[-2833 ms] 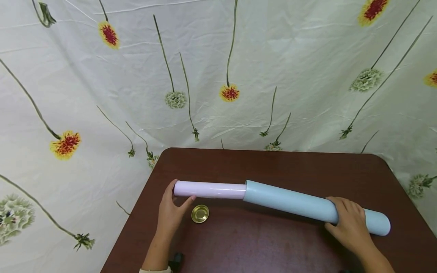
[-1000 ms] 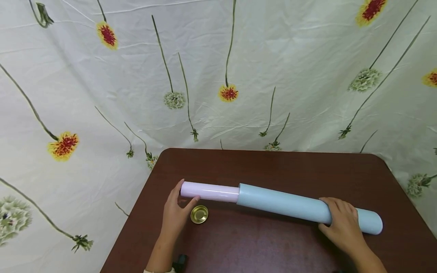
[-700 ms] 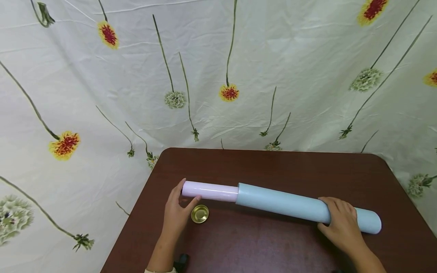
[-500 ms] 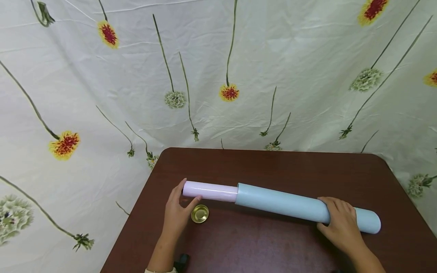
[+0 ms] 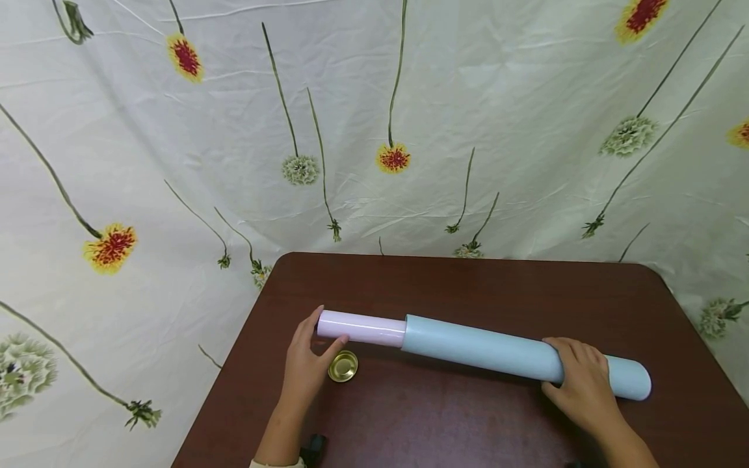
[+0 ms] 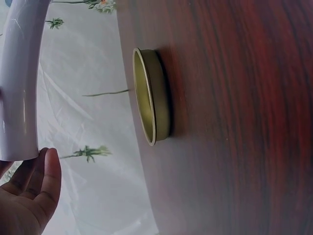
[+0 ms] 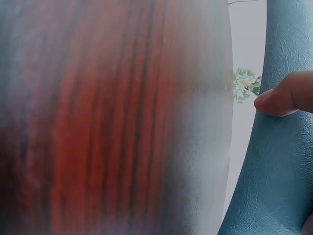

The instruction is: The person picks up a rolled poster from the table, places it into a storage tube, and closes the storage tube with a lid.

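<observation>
Far left: lower left forearm is angled up and inward, pale cuff (image 5: 277, 463) at the wrist. A dark object (image 5: 314, 448) is seen beside it, too little shown to identify.

Left hand (image 5: 304, 370): spread into a C, thumb to the near side, fingers to the far side. The free end of the lilac tube (image 5: 361, 328) is pinched between them. In the left wrist view, fingers are seen bent at the tube's end, and the tube is held clear of the table.

Small gold dish (image 5: 342, 366): set on the table just right of the left thumb, open side up, untouched.

Lilac tube's other end is inserted in the wider blue tube (image 5: 480, 346); both are slanted down to the right in the head view.

Right hand (image 5: 579, 383): laid over the blue tube from above, near its right end. Tube is gripped, fingers over the far side, thumb pressed on the near side. A stub of tube is left exposed past the hand.

Surface: reddish-brown table (image 5: 456, 286), dark wood grain shown in the wrist views, far corners rounded.

Room: background is covered by a pale, creased cloth (image 5: 497, 97), printed from left to right with long stems, red-yellow blooms and whitish flower heads.
</observation>
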A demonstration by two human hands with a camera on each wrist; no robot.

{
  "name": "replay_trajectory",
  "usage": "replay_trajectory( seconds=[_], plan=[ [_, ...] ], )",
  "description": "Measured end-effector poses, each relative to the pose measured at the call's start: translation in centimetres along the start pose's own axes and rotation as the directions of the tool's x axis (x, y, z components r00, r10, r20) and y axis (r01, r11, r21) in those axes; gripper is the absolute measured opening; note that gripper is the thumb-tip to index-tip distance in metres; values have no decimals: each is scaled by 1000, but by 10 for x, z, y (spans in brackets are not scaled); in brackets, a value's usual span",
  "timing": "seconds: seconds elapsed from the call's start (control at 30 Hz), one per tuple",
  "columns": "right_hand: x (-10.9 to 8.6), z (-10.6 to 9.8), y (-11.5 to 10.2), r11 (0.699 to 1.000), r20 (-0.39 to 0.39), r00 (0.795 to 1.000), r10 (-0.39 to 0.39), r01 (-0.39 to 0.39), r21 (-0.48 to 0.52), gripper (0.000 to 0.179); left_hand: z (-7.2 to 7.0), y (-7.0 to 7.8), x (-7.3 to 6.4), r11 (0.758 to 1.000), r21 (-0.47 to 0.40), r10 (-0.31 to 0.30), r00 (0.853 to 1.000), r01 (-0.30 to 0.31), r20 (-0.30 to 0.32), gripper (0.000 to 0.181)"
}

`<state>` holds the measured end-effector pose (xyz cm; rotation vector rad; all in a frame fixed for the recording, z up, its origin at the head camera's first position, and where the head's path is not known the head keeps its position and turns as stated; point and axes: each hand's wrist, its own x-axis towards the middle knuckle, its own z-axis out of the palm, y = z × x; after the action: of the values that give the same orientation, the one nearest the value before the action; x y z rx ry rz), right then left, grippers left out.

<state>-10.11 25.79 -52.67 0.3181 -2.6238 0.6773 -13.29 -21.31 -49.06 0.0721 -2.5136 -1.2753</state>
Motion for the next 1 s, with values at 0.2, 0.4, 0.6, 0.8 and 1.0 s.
replay_trajectory(
  seconds=[0.2, 0.4, 0.6, 0.8, 1.0],
  plan=[
    [0, 1, -1, 1000, 1, 1000, 0, 0, -2, 81, 1, 1, -1, 999, 15, 32, 999, -32, -15, 77],
    [0, 1, -2, 1000, 4, 1000, 3, -3, -2, 80, -1, 3, -1, 999, 22, 38, 999, -37, -15, 76],
    [0, 1, -2, 1000, 5, 1000, 6, -6, -3, 81, -1, 5, -1, 998, 38, 51, 999, -50, -19, 79],
    [1, 2, -2, 1000, 4, 1000, 9, -9, -6, 80, -1, 6, 0, 997, 50, 64, 997, -62, -33, 78],
    [0, 3, -3, 1000, 7, 1000, 9, -9, -7, 79, -2, 9, 0, 995, 53, 82, 996, -80, -43, 77]
  ],
)
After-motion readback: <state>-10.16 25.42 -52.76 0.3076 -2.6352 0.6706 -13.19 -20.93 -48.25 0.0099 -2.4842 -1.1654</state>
